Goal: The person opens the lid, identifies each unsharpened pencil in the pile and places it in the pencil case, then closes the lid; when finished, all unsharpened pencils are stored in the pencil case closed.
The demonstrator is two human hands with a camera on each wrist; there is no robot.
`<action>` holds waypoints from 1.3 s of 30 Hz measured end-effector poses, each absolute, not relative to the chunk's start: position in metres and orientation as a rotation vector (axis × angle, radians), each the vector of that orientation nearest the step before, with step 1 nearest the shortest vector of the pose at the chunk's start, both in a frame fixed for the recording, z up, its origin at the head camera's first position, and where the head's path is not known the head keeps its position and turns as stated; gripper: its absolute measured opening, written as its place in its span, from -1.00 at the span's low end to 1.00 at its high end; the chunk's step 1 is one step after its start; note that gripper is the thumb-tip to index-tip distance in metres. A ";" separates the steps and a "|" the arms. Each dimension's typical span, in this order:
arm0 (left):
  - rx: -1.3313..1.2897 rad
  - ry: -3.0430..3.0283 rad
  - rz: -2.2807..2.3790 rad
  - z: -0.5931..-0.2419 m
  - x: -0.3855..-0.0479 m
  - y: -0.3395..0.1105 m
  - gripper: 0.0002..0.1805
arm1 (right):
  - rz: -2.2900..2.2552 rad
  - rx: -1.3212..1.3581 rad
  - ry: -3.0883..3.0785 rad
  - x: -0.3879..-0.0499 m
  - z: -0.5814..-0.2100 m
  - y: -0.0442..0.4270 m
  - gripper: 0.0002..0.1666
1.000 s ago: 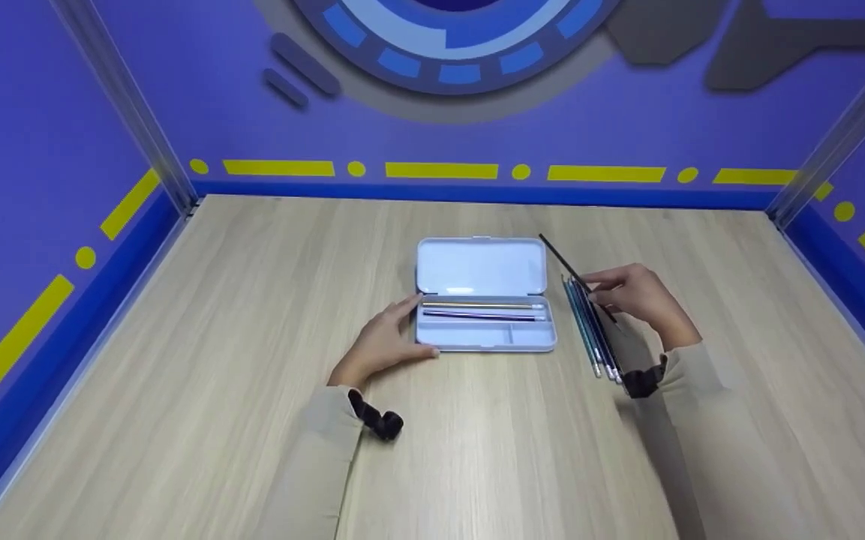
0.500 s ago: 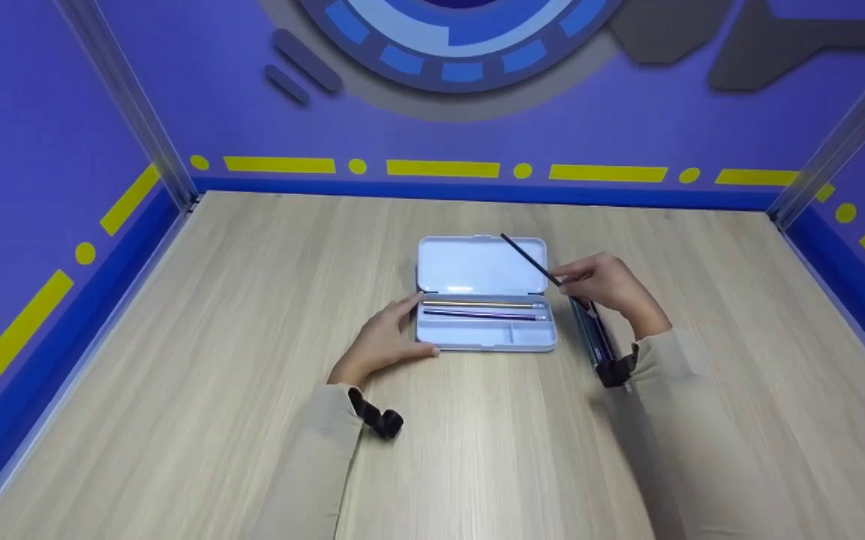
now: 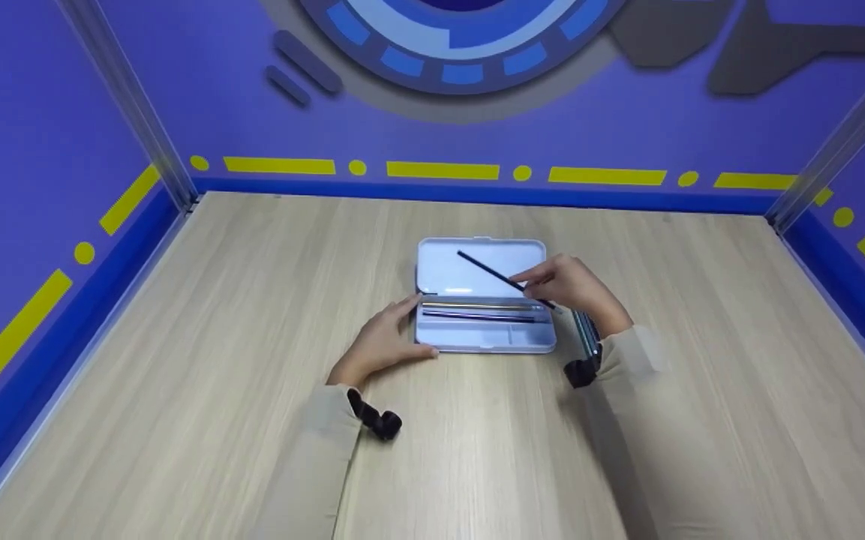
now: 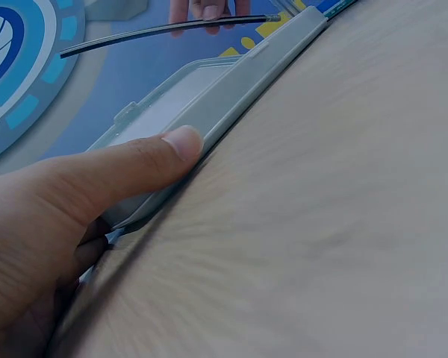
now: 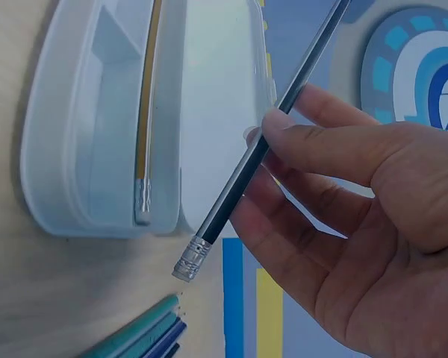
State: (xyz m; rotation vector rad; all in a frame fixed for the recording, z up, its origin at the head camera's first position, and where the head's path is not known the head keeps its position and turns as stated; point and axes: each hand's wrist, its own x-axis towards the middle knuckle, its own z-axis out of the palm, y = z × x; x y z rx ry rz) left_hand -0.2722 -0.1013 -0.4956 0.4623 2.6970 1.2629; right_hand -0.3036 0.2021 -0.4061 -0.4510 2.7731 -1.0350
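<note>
A white pencil case point(image 3: 451, 335) lies with its lid point(image 3: 440, 262) raised on the wooden table, with a gold pencil point(image 3: 477, 306) and a dark purple pencil point(image 3: 477, 316) in its back compartment. My left hand point(image 3: 379, 345) grips the case's left end, thumb on the front wall in the left wrist view. Between thumb and fingertips, my right hand point(image 3: 571, 289) pinches a black pencil point(image 3: 486, 269) slantwise above the case's right half. Its silver ferrule and eraser end point(image 5: 193, 257) points down toward the right wrist view's lower left.
Several teal and blue pencils point(image 3: 586, 334) lie just right of the case, partly hidden by my right wrist and its black camera mount point(image 3: 582, 371). Blue printed panels point(image 3: 432, 142) stand behind the table point(image 3: 267, 262) and at both sides.
My right hand has carried the black pencil leftward from beside the loose pencils to above the open case. The left hand has stayed on the case's left end.
</note>
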 end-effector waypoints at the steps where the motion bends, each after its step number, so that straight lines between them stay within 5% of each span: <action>1: 0.466 2.696 1.267 -0.496 -0.272 -0.101 0.13 | -1.030 -0.459 2.771 -0.303 -0.406 0.200 -0.65; 39: 0.484 2.698 1.264 -0.498 -0.274 -0.101 0.14 | -0.873 -0.334 2.733 -0.298 -0.416 0.174 -0.66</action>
